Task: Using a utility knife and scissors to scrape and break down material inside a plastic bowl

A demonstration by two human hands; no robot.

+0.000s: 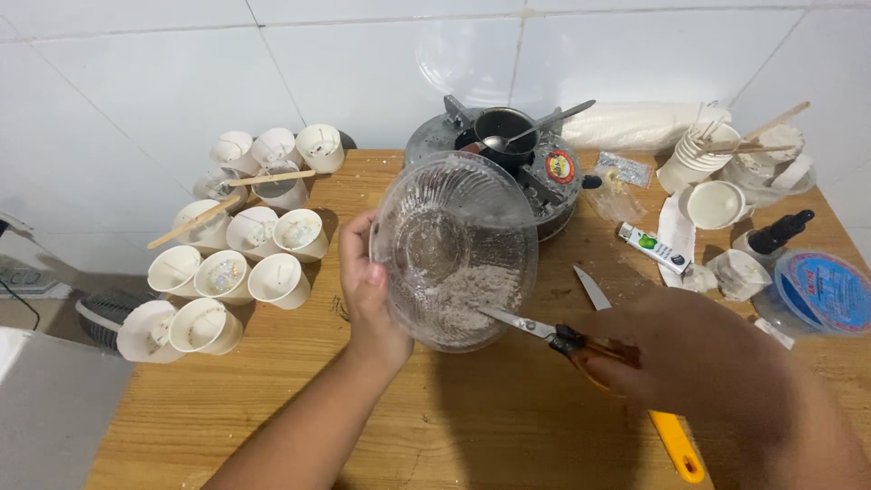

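Note:
My left hand (367,290) grips the left rim of a clear ribbed glass bowl (449,227) and holds it tilted above the wooden table (272,399). White waxy flakes cling to the bowl's lower inside. My right hand (689,349) is shut on a pair of scissors (544,328) with amber handles. One blade tip rests inside the bowl against the flakes; the other blade points up to the right of the bowl.
Several white paper cups (277,279) with wicks and wooden sticks crowd the table's left end. Behind the bowl stands a small stove with a black pot and spoon (504,132). To the right lie stacked cups (694,159), a dropper bottle (771,238), a small tube (655,248), a lidded tub (821,290), a yellow handle (676,445).

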